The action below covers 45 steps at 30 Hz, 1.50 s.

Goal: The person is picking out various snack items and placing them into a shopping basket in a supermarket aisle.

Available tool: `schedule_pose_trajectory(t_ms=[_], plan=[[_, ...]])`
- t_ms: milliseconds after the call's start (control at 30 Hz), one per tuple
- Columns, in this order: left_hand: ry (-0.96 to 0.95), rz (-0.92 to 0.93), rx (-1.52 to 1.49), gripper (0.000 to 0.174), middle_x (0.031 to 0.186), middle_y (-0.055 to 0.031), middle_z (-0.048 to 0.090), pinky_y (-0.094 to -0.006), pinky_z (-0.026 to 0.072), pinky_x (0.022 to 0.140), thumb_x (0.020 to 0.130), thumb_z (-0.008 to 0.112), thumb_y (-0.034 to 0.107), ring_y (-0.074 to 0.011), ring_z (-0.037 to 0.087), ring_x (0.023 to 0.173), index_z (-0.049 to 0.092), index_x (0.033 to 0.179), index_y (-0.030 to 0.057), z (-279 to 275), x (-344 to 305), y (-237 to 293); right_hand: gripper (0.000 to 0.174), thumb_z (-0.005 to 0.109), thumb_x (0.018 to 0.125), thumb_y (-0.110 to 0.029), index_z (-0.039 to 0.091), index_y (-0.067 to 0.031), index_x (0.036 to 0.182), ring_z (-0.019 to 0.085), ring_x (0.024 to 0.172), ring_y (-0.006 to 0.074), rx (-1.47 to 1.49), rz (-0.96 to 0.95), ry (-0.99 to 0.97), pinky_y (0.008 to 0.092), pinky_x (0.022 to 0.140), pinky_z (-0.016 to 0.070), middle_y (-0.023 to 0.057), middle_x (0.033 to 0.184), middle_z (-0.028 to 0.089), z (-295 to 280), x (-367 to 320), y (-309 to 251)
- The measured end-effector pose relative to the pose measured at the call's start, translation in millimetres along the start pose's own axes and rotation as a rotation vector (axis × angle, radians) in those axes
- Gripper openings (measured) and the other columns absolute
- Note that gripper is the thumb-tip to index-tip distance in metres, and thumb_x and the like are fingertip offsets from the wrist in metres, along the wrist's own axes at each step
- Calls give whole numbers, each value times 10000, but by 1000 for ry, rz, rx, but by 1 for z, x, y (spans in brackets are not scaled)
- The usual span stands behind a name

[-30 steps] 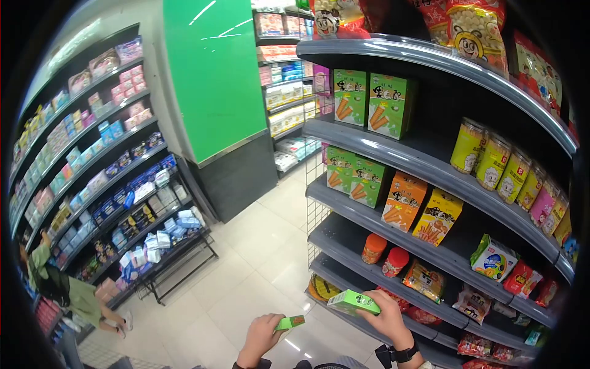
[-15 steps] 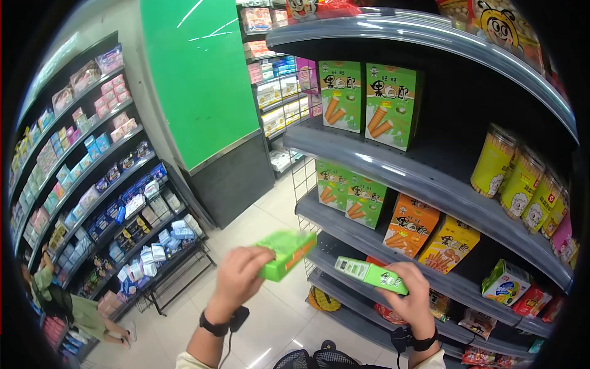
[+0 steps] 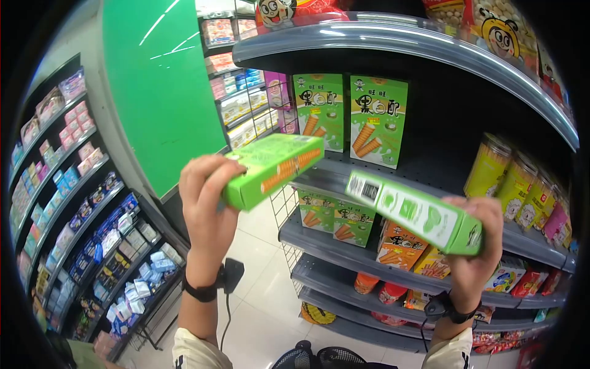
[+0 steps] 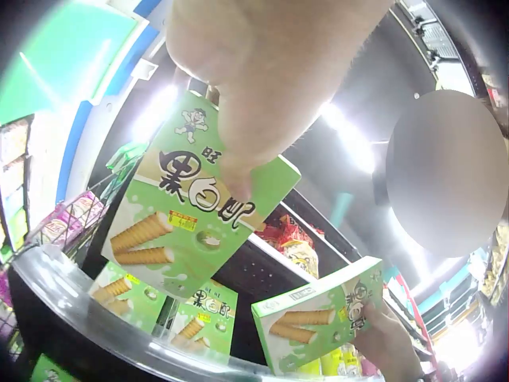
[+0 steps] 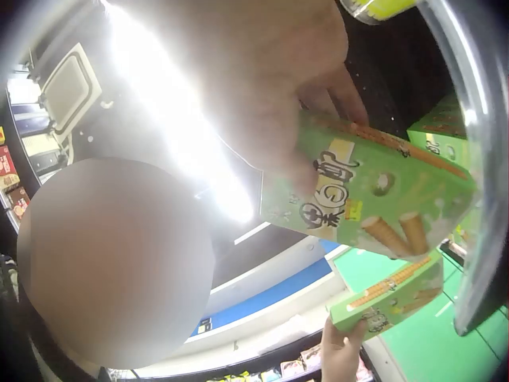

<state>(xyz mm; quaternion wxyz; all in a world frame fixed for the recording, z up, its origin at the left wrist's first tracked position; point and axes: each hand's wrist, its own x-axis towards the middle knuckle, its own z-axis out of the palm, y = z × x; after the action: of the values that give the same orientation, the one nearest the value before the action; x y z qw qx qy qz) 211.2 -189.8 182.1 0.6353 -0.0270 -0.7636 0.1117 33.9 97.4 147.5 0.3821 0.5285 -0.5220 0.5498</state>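
Observation:
My left hand grips a green wafer-roll box by one end, its orange-pictured narrow side toward the head camera. In the left wrist view this box shows its printed front, with the thumb pressed on it. My right hand holds a second green wafer-roll box at its lower right end, the barcode end pointing up and left. Both boxes are raised in front of the shelves, a gap between them. Two matching green boxes stand upright on the upper shelf just behind.
The grey shelf edge curves above the boxes. Yellow-lidded jars stand on the right. Lower down are more green boxes, an orange box and red jars. A green pillar and another rack are left.
Both hands have risen from low over the floor to the upper shelf's height, each still gripping its green box. The head view has come closer to the shelf.

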Motion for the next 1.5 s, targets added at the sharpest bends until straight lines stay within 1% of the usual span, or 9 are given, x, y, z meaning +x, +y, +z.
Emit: schedule_pose_trajectory(t_ms=[167, 467, 667, 700, 933, 1033, 1133, 1333, 1500], plan=[[-35, -120, -198, 491, 1056, -88, 559, -380, 434, 843, 654, 666, -82, -294, 522, 985, 614, 1108, 96, 29, 24, -32, 425, 643, 639, 65, 593, -30, 1050, 564, 936, 233, -148, -68, -35, 313, 817, 439, 105, 995, 545, 24, 43, -3], [-144, -37, -369, 478, 1016, -107, 546, -379, 438, 814, 684, 670, -40, -288, 531, 945, 615, 1136, 104, 68, 48, -53, 467, 707, 661, 50, 614, -57, 1106, 548, 931, 216, -232, 28, -164, 304, 815, 438, 77, 1000, 545, 61, 69, 15], [-111, 15, -410, 452, 1024, -118, 547, -374, 446, 805, 703, 682, -12, -290, 538, 954, 601, 1138, 81, 90, 66, -60, 494, 697, 672, 41, 616, -82, 1144, 549, 951, 225, -250, 37, -154, 317, 832, 432, 81, 1009, 552, 69, 82, 21], [-108, 12, -446, 433, 1028, -121, 548, -374, 446, 810, 714, 688, 2, -291, 541, 961, 599, 1132, 75, 94, 69, -61, 505, 657, 722, 39, 575, -52, 1212, 523, 1066, 172, -272, 100, -244, 279, 924, 407, 71, 1156, 504, 64, 84, 22], [-21, -17, -525, 443, 1105, -121, 548, -366, 461, 854, 764, 704, 60, -286, 545, 1032, 558, 1183, 67, 130, 74, -71, 490, 652, 791, -5, 524, -70, 1260, 526, 1095, 164, -126, 184, -182, 294, 936, 435, 53, 1156, 504, 77, 91, 34], [-18, -295, -690, 548, 1226, -153, 508, -320, 497, 884, 899, 617, 132, -223, 542, 1124, 358, 1375, 48, 147, 65, -77, 508, 652, 815, -14, 484, -66, 1292, 534, 1103, 162, -201, 168, -159, 304, 943, 446, 63, 1187, 505, 83, 89, 41], [-46, -485, -1010, 534, 1247, -160, 489, -383, 470, 917, 882, 632, 137, -255, 537, 1103, 385, 1341, 23, 161, 53, -79, 538, 649, 831, -15, 437, -59, 1324, 550, 1105, 170, -169, 200, -111, 315, 934, 468, 90, 1215, 511, 91, 87, 42], [-72, -478, -693, 403, 1066, -184, 585, -357, 458, 826, 941, 546, 208, -281, 575, 986, 469, 1275, -5, 179, 23, -90, 614, 664, 827, -62, 367, -109, 1362, 569, 1083, 247, -123, 318, -48, 366, 859, 536, 149, 1212, 481, 97, 77, 46], [-120, -563, -641, 308, 970, -195, 609, -373, 454, 787, 937, 533, 210, -316, 588, 897, 569, 1180, 24, 184, 26, -95, 688, 620, 855, -10, 258, -98, 1433, 539, 1119, 223, -152, 376, -51, 305, 840, 539, 153, 1291, 433, 98, 79, 51]])
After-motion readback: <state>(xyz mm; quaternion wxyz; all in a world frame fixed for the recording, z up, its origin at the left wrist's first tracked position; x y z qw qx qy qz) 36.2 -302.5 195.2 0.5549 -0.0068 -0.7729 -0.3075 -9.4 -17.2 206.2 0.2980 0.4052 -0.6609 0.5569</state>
